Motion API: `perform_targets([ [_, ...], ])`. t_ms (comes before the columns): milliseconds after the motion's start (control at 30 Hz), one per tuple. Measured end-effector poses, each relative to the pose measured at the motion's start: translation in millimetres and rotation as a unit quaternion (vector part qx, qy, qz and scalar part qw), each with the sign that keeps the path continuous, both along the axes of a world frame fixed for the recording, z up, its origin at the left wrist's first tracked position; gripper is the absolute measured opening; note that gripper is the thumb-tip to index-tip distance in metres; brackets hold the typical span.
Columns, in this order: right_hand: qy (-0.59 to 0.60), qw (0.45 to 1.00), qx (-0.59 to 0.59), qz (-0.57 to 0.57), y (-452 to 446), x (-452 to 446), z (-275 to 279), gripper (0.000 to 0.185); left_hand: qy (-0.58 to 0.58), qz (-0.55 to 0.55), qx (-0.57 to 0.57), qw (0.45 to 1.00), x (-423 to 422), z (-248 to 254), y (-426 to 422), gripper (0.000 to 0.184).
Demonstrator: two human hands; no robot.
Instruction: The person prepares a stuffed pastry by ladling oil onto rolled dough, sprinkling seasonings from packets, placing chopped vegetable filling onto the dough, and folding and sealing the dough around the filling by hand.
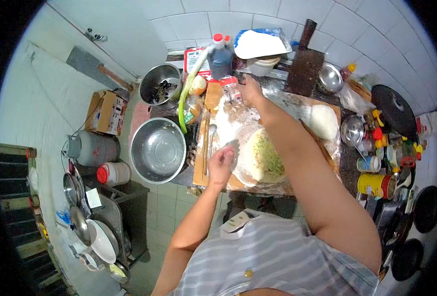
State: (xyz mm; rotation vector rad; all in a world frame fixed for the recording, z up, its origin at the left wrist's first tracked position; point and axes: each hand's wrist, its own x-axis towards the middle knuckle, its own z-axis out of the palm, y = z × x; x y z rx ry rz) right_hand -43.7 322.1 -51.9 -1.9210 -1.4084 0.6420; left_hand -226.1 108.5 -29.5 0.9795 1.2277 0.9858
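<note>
My right hand (249,91) reaches to the far edge of the floured wooden board (212,106). Its closed fingers are at a small red and clear plastic packet (230,89), seemingly gripping its side. My left hand (221,164) hovers over the board's near left part, fingers curled together; whatever they hold, if anything, is hidden. Between my arms lies a rolled-out round of dough (248,165), with chopped green filling (267,155) spread on it, partly covered by my right forearm. A white dough lump (323,122) rests at the board's right. Chopsticks (205,143) and a spoon (211,135) lie along its left side.
Left stand two metal bowls (158,150), a green onion (186,96) and an onion (197,85). Behind the board are a dark sauce jug (220,61), a flour bag (260,44) and a cleaver (305,71). Seasoning jars (371,164) crowd the right.
</note>
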Motion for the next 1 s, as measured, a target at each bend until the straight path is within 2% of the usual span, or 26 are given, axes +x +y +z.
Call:
perform_targets([
  [67,-0.007,0.999,0.03,-0.008,8.7,-13.8,-3.3,0.045,-0.022,-0.008,-0.034,0.999,-10.4,2.8,-3.0,0.02],
  [133,0.067,0.997,0.003,0.033,2.7,-18.2,7.1,0.039,-0.031,-0.026,-0.059,0.997,-22.5,-3.9,3.6,0.022],
  [167,0.103,0.993,-0.01,0.05,-2.7,-17.5,13.6,0.037,-0.068,0.001,-0.087,0.994,-22.0,3.9,8.9,0.022],
  [200,0.073,0.993,0.021,0.087,-7.7,-14.7,9.7,0.028,-0.106,0.027,-0.117,0.987,-17.6,13.1,15.4,0.023],
  [267,0.096,0.99,0.021,0.105,-38.0,-9.4,26.6,0.025,-0.21,0.044,-0.165,0.963,-5.7,24.9,28.2,0.029],
  [300,0.106,0.988,0.022,0.112,-58.1,-4.4,38.3,0.023,-0.218,0.056,-0.172,0.959,5.5,28.8,31.8,0.03],
  [333,0.197,0.973,0.012,0.122,-81.0,2.8,45.6,0.022,-0.224,0.067,-0.18,0.956,18.6,33.7,32.7,0.032],
  [400,0.305,0.947,-0.01,0.104,-133.9,5.3,80.4,0.026,-0.21,0.053,-0.178,0.96,36.6,58.3,29.4,0.036],
  [467,0.374,0.925,-0.007,0.062,-176.6,10.5,101.4,0.027,-0.244,0.006,-0.094,0.965,43.3,65.0,21.3,0.028],
  [500,0.392,0.92,0.0,0.031,-198.2,13.5,106.4,0.026,-0.182,-0.001,-0.104,0.978,43.6,61.6,15.9,0.02],
  [567,0.452,0.892,-0.004,-0.012,-222.1,28.3,106.6,0.025,-0.015,-0.075,0.018,0.997,38.4,56.2,6.1,0.017],
  [633,0.542,0.839,-0.033,-0.038,-240.8,42.3,87.0,0.026,0.107,-0.119,0.107,0.981,35.4,60.9,1.4,0.019],
  [700,0.47,0.874,0.047,0.118,-254.0,53.9,36.5,0.028,0.198,-0.153,0.157,0.955,36.0,68.9,-5.3,0.021],
  [767,0.562,0.819,0.016,0.111,-259.6,54.1,44.4,0.028,0.256,-0.18,0.171,0.934,41.7,84.1,-11.0,0.023],
  [800,0.681,0.729,-0.063,0.024,-264.2,53.8,47.8,0.029,0.292,-0.184,0.205,0.916,44.6,93.6,-15.9,0.026],
  [833,0.774,0.614,-0.14,-0.061,-267.3,50.8,60.8,0.029,0.284,-0.181,0.195,0.921,46.7,90.3,-18.5,0.026],
  [900,0.768,0.621,-0.147,-0.05,-271.1,50.4,66.4,0.028,0.268,-0.174,0.173,0.932,46.6,78.9,-20.9,0.025],
  [933,0.769,0.621,-0.144,-0.048,-272.8,51.4,68.2,0.027,0.28,-0.173,0.146,0.933,50.6,92.1,-26.6,0.023],
  [1000,0.768,0.624,-0.135,-0.041,-274.6,52.7,68.9,0.027,0.241,-0.134,0.14,0.951,53.2,88.0,-31.5,0.021],
])
